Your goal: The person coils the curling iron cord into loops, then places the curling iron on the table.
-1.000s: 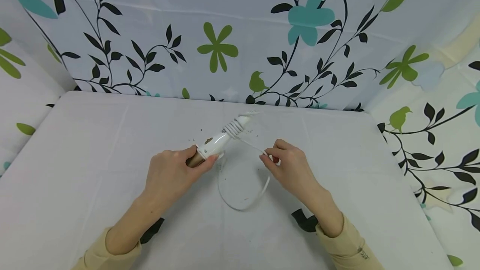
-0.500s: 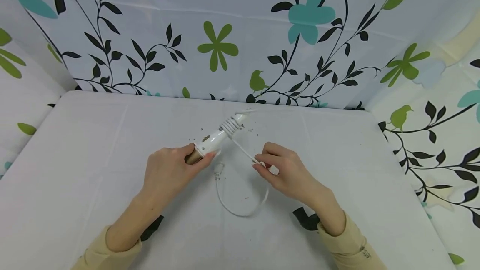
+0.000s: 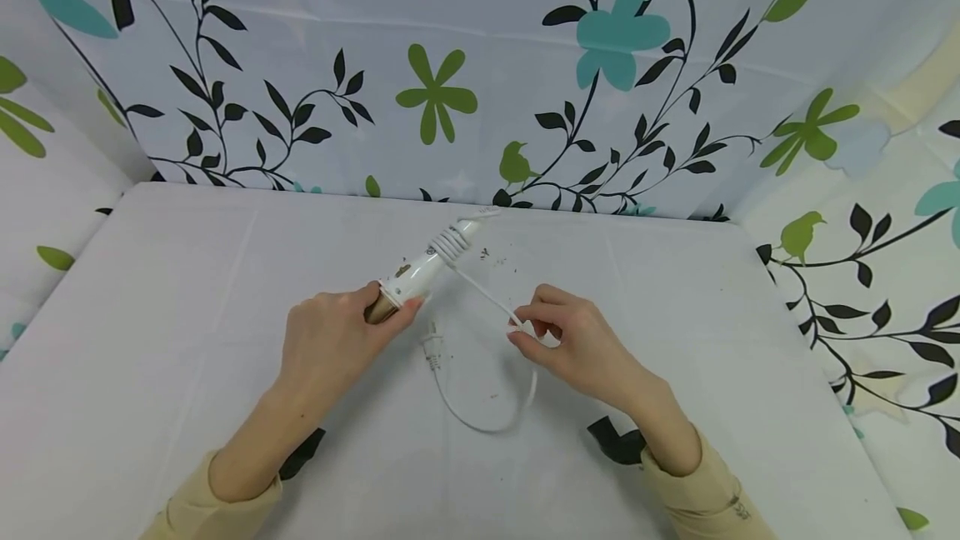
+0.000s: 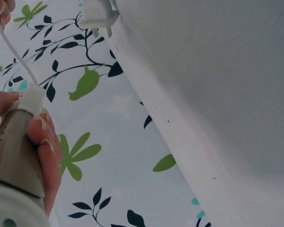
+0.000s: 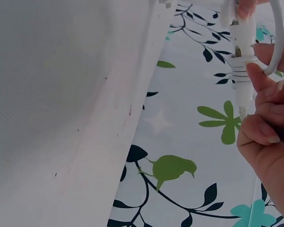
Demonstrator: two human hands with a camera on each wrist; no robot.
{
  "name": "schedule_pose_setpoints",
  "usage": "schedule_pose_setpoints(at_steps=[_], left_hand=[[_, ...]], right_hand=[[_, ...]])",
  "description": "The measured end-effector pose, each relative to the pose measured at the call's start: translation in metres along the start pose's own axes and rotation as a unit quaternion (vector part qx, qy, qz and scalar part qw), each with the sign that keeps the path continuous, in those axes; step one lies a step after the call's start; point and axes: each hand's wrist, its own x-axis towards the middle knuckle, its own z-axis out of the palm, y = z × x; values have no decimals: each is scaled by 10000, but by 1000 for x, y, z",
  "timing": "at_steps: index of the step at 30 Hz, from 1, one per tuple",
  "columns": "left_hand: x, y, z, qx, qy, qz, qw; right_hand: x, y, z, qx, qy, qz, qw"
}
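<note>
A white hair styler [image 3: 420, 273] with a bronze barrel [image 3: 381, 308] slants away over the table. My left hand [image 3: 330, 336] holds it by that barrel; in the left wrist view, small holes dot the bronze part [image 4: 16, 151]. White cord is wound in several turns [image 3: 450, 245] round the handle's narrow end. From there the cord [image 3: 483, 290] runs to my right hand [image 3: 577, 340], which pinches it between thumb and fingers. Beyond the pinch it droops in a loop, ending in a two-pin plug [image 3: 432, 348] below the handle. The right wrist view shows the coils [image 5: 240, 71] close by the right fingers [image 5: 265, 127].
A white-covered table [image 3: 225, 290] spreads beneath both hands. Small dark specks [image 3: 484, 253] lie on it near the back. Leaf-and-flower patterned curtain [image 3: 300, 40] rises behind the table and along both sides. A black piece [image 3: 618, 442] shows beside the right wrist.
The left hand has shifted the styler slightly left. The right hand dipped left with the cord, and more cord now stretches from the coils. The plug has come into plain view below the handle.
</note>
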Motion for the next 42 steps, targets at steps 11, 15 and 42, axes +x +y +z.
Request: schedule_pose_setpoints(at_steps=[11, 15, 42], left_hand=[[-1, -2, 5, 20, -77, 32, 10000], [-3, -2, 6, 53, -207, 15, 9998], [-8, 6, 14, 165, -706, -160, 9972]], right_hand=[[0, 6, -4, -1559, 577, -562, 9845], [1, 10, -2, -1904, 918, -811, 9740], [1, 8, 10, -2216, 1452, -461, 9632]])
